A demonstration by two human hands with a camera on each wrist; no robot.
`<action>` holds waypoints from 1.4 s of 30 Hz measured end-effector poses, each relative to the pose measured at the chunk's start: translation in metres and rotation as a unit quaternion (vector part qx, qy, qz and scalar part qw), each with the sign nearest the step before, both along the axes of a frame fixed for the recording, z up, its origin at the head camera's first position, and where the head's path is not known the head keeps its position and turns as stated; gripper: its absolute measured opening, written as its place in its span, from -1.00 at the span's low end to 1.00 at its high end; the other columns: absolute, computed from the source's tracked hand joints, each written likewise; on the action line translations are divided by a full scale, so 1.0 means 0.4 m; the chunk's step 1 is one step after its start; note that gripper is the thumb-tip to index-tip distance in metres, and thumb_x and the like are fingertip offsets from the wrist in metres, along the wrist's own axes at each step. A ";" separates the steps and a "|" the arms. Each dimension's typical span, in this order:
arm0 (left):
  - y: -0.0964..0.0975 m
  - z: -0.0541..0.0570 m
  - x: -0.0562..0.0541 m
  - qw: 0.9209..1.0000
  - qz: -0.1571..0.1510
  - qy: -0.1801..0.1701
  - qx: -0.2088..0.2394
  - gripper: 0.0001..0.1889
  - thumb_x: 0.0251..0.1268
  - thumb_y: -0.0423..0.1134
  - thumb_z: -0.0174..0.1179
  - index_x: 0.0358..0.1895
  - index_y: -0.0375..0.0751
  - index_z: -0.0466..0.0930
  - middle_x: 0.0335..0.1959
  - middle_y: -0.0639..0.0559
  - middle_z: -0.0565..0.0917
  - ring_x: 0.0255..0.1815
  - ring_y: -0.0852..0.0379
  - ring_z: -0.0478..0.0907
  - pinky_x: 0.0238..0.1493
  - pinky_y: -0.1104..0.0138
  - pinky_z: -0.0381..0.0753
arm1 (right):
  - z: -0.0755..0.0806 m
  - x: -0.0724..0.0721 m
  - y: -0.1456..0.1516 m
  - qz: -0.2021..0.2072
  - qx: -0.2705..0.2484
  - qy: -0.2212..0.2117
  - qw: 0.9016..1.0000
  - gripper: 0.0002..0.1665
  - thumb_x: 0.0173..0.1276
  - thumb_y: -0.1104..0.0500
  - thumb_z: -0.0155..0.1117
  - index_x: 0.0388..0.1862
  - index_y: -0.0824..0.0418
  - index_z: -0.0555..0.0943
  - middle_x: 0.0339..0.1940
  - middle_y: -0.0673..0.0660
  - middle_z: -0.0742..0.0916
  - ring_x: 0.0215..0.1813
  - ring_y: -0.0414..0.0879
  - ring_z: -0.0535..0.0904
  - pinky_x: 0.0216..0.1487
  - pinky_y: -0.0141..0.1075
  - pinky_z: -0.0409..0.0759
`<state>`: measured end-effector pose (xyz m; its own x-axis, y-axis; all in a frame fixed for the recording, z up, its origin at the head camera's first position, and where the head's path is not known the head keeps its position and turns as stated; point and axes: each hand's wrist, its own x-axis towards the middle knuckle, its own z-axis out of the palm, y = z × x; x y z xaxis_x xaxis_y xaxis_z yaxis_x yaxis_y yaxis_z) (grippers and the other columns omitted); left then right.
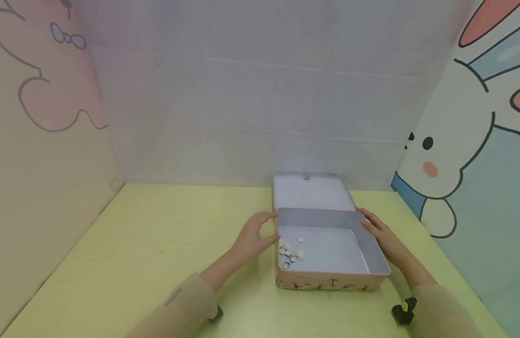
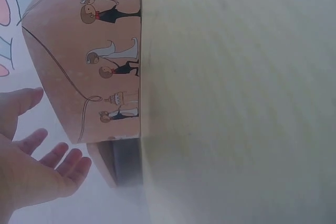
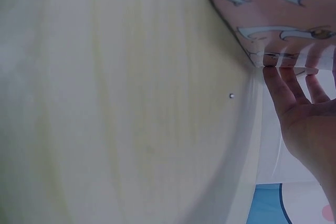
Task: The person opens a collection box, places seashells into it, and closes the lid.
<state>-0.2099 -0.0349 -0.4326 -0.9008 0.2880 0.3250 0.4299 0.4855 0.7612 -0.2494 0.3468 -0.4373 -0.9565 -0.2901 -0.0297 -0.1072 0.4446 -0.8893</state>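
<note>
A shallow peach box (image 1: 310, 281) with cartoon wedding couples on its sides stands on the table, its white-lined lid (image 1: 312, 193) folded back behind it. Several small white shell-like pieces (image 1: 300, 255) lie inside, gathered along the left. My left hand (image 1: 251, 239) is at the box's left wall, thumb and fingers spread; in the left wrist view the hand (image 2: 31, 169) appears close beside the box, and contact is unclear. At the rear right wall is my right hand (image 1: 386, 239). The right wrist view shows extended fingers of that hand (image 3: 310, 124) touching the box's outside (image 3: 294, 19).
A black object with a yellow mark (image 1: 402, 313) sits by the right sleeve; a dark item (image 1: 216, 314) shows under the left sleeve. A tiny shiny bit (image 3: 231, 96) is on the pale yellow table (image 1: 158, 225). Walls with cartoon drawings enclose the table's sides.
</note>
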 end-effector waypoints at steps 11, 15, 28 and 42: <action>-0.020 -0.013 0.011 0.989 -0.048 -0.137 0.028 -0.23 0.20 -0.06 0.28 0.44 -0.03 0.12 0.37 -0.17 0.31 0.28 -0.23 0.36 0.17 -0.02 0.46 | 0.007 -0.010 0.004 0.006 0.011 0.006 1.000 -0.32 0.53 -0.05 -0.15 0.53 0.08 -0.03 0.54 0.29 -0.03 0.48 0.37 -0.17 0.26 0.44 -0.08; -0.022 -0.022 0.011 0.981 -0.070 -0.174 0.046 -0.20 0.21 -0.05 0.26 0.47 0.02 0.04 0.40 -0.22 0.25 0.28 -0.25 0.35 0.15 -0.01 0.48 | 0.008 -0.013 0.007 0.014 0.018 0.002 1.000 -0.33 0.53 -0.05 -0.14 0.53 0.04 -0.02 0.54 0.29 -0.02 0.47 0.39 -0.09 0.24 0.43 0.04; -0.016 -0.043 0.018 0.949 -0.124 -0.257 0.136 -0.19 0.27 -0.08 0.21 0.50 0.10 -0.06 0.38 -0.26 0.28 0.21 -0.20 0.45 0.01 0.00 0.57 | 0.029 -0.051 0.041 0.002 -0.005 -0.019 1.000 -0.31 0.54 -0.12 -0.24 0.53 0.02 -0.09 0.50 0.34 0.11 0.39 0.42 0.15 0.22 0.29 0.30; -0.018 -0.045 0.021 0.944 -0.126 -0.262 0.154 -0.20 0.29 -0.08 0.20 0.50 0.19 -0.07 0.39 -0.26 0.25 0.23 -0.22 0.42 0.04 -0.03 0.56 | 0.048 -0.108 0.029 -0.052 0.063 -0.025 0.996 -0.17 0.48 -0.23 -0.17 0.49 0.27 0.04 0.35 0.46 0.35 0.32 0.33 0.30 0.16 0.00 0.51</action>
